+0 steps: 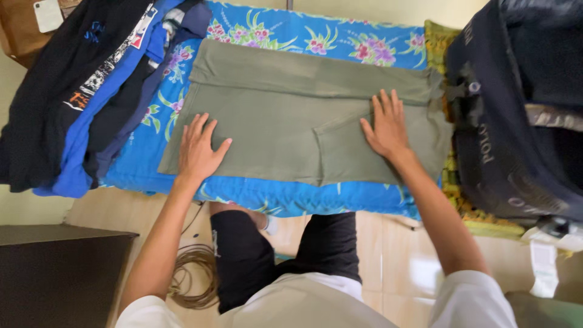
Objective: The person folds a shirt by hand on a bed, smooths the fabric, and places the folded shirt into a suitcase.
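Olive-green garment point(285, 121): plain, matte, folded into a broad flat rectangle with one long fold along its far edge and a seam running to the middle; it lies spread on your bed sheet point(340, 45), bright blue with pink and green flowers. Your left hand point(199, 149) rests flat on its near left corner, fingers spread, gripping nothing; your right hand point(386, 126) presses flat on its right part, fingers extended, likewise closed on nothing. Pile of clothes point(79, 91), far left: black, blue and navy layers, one with a white and orange print. Dark bag point(516, 109), right: navy with pale lettering, cut off by the frame edge. Coil of cable point(191, 276) on the floor, partly hidden behind your arm.
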